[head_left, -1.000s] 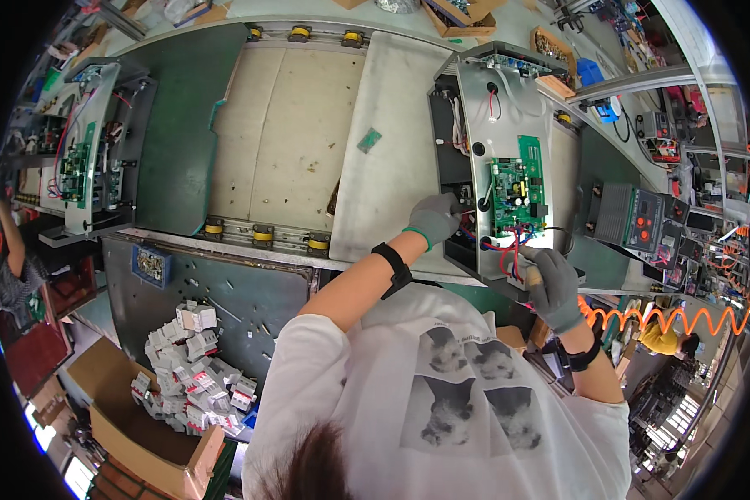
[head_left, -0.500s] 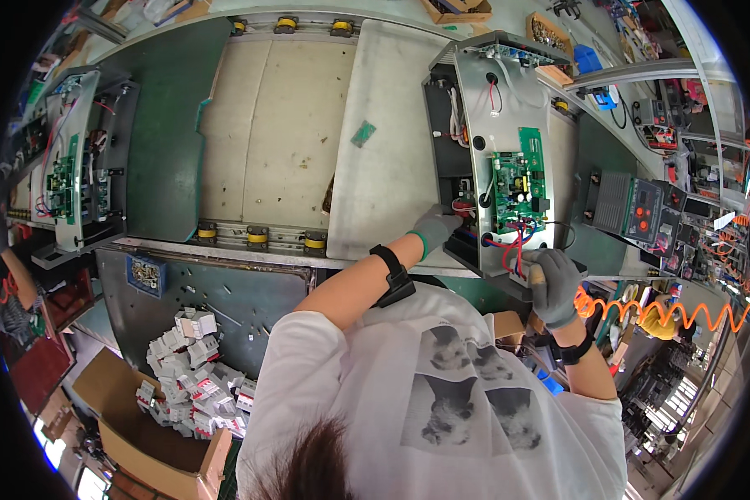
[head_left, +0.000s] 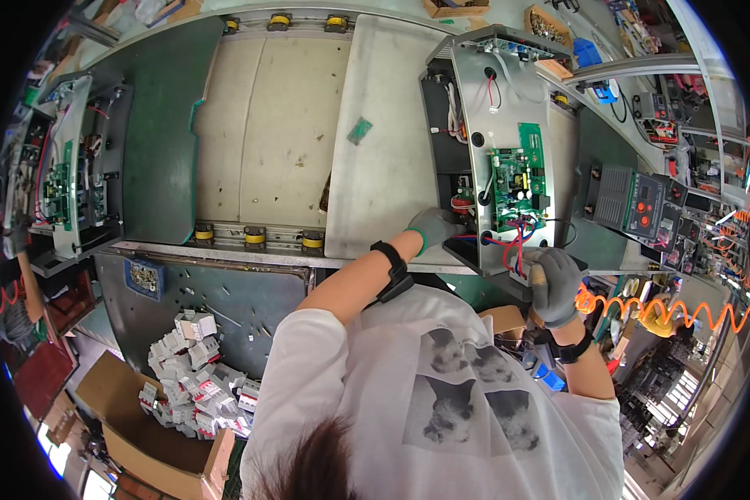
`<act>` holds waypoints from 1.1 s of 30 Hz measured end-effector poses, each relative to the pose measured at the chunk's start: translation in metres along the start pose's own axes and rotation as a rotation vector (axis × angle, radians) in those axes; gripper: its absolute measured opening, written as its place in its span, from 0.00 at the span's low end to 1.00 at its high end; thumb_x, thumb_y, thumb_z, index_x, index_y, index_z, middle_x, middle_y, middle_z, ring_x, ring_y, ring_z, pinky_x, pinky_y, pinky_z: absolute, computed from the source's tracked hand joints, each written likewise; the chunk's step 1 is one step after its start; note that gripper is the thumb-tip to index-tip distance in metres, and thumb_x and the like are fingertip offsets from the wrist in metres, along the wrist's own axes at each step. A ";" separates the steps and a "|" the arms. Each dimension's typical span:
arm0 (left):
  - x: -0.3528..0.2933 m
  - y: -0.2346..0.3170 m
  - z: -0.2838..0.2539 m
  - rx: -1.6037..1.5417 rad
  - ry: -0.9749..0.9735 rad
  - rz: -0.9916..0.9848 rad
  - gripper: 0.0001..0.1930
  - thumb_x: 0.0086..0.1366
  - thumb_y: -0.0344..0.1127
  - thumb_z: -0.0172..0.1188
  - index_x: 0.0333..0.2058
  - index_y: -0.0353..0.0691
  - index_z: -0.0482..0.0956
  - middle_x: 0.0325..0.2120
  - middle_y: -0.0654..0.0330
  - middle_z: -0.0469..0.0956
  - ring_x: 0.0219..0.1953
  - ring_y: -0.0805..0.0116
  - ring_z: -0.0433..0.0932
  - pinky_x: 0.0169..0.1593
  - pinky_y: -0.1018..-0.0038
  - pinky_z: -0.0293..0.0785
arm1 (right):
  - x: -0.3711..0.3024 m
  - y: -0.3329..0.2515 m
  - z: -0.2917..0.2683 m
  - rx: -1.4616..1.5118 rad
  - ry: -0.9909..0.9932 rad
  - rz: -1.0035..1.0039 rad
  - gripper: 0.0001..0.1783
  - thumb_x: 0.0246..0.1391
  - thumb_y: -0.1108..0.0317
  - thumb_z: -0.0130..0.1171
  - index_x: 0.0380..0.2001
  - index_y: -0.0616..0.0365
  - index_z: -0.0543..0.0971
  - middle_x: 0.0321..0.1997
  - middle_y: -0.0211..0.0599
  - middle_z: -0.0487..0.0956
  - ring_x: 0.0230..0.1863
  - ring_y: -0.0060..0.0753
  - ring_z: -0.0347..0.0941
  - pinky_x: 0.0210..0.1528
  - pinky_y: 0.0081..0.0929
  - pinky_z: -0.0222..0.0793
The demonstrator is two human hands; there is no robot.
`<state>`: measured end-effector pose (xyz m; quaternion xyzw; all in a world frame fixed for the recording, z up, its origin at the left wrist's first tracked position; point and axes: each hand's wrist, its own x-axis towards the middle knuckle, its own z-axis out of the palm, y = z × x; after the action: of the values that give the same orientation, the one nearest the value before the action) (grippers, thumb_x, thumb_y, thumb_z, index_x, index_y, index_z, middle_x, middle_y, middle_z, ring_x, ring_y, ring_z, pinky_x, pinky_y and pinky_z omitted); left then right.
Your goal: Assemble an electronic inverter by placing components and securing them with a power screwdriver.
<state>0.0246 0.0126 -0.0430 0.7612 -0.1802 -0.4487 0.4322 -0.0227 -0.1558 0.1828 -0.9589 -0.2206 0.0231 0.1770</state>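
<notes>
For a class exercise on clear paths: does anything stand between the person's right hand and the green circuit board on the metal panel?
Yes: red and blue wires lie between the right hand and the lower end of the green circuit board. A black wire arcs to their right.

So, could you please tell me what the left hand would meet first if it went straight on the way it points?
Pointing right, the left hand would probably first meet the lower left edge of the silver panel; depth is unclear, so it might brush the nearby wires instead.
</notes>
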 end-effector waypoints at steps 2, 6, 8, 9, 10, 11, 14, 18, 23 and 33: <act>-0.036 0.006 -0.011 -0.215 0.040 -0.204 0.17 0.60 0.50 0.52 0.41 0.50 0.81 0.42 0.58 0.78 0.48 0.59 0.73 0.50 0.66 0.70 | 0.000 0.001 -0.001 0.008 0.010 -0.016 0.10 0.44 0.69 0.49 0.28 0.62 0.76 0.28 0.43 0.77 0.29 0.47 0.72 0.32 0.36 0.68; -0.068 0.009 -0.016 0.198 0.511 0.037 0.15 0.58 0.47 0.55 0.27 0.41 0.80 0.27 0.56 0.77 0.36 0.56 0.74 0.40 0.62 0.71 | -0.001 0.000 -0.001 -0.004 0.027 -0.027 0.08 0.45 0.70 0.51 0.28 0.62 0.76 0.28 0.43 0.77 0.28 0.46 0.72 0.32 0.36 0.68; -0.080 0.021 -0.023 0.271 0.626 0.154 0.15 0.58 0.45 0.55 0.25 0.39 0.79 0.24 0.56 0.75 0.32 0.55 0.74 0.38 0.61 0.71 | 0.001 -0.002 -0.002 0.001 0.039 -0.028 0.08 0.45 0.70 0.51 0.27 0.62 0.76 0.27 0.43 0.77 0.27 0.46 0.72 0.31 0.36 0.68; -0.083 0.028 -0.025 0.327 0.607 0.174 0.14 0.58 0.44 0.55 0.23 0.39 0.78 0.23 0.56 0.75 0.31 0.56 0.73 0.37 0.61 0.70 | 0.003 -0.002 -0.003 0.004 0.043 -0.035 0.08 0.45 0.69 0.51 0.27 0.61 0.76 0.27 0.42 0.77 0.27 0.46 0.72 0.30 0.35 0.68; -0.084 0.032 -0.027 0.383 0.586 0.194 0.14 0.57 0.43 0.55 0.21 0.39 0.77 0.23 0.56 0.75 0.30 0.56 0.73 0.35 0.61 0.70 | 0.003 -0.002 -0.003 0.004 0.049 -0.035 0.08 0.45 0.69 0.51 0.27 0.61 0.76 0.27 0.42 0.77 0.27 0.46 0.72 0.30 0.35 0.68; -0.084 0.032 -0.029 0.388 0.587 0.196 0.14 0.57 0.43 0.55 0.21 0.39 0.77 0.23 0.56 0.75 0.30 0.56 0.73 0.35 0.61 0.70 | 0.003 -0.001 -0.002 0.017 0.035 -0.032 0.08 0.44 0.69 0.51 0.26 0.61 0.77 0.27 0.42 0.77 0.27 0.46 0.72 0.29 0.35 0.68; -0.092 0.020 -0.054 -0.074 0.800 0.216 0.14 0.59 0.39 0.53 0.19 0.35 0.74 0.18 0.53 0.71 0.28 0.60 0.73 0.31 0.66 0.68 | 0.000 0.003 -0.002 0.015 0.042 -0.011 0.07 0.44 0.70 0.52 0.26 0.61 0.77 0.27 0.41 0.77 0.26 0.45 0.72 0.28 0.35 0.68; -0.120 0.015 -0.112 -0.453 0.652 0.270 0.14 0.61 0.36 0.52 0.20 0.32 0.71 0.16 0.54 0.69 0.24 0.64 0.70 0.30 0.71 0.65 | 0.000 0.002 -0.002 -0.003 0.062 0.009 0.07 0.42 0.70 0.53 0.26 0.60 0.77 0.27 0.40 0.77 0.26 0.44 0.72 0.27 0.35 0.67; -0.086 0.018 -0.087 -0.476 0.838 0.490 0.13 0.63 0.37 0.51 0.25 0.32 0.71 0.23 0.57 0.73 0.24 0.69 0.68 0.30 0.75 0.65 | -0.002 -0.001 -0.001 0.003 0.068 0.015 0.07 0.42 0.70 0.54 0.25 0.59 0.77 0.27 0.40 0.77 0.26 0.45 0.72 0.29 0.36 0.67; -0.055 -0.002 -0.067 -1.150 0.395 0.106 0.11 0.65 0.41 0.51 0.28 0.41 0.67 0.26 0.58 0.74 0.28 0.73 0.70 0.28 0.77 0.64 | 0.032 -0.002 -0.030 -0.037 -0.090 0.021 0.10 0.45 0.68 0.55 0.33 0.55 0.77 0.32 0.41 0.77 0.32 0.47 0.72 0.33 0.38 0.68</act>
<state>0.0510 0.0834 -0.0012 0.4644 0.1369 -0.3020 0.8212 0.0091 -0.1497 0.2127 -0.9622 -0.2188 0.0639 0.1491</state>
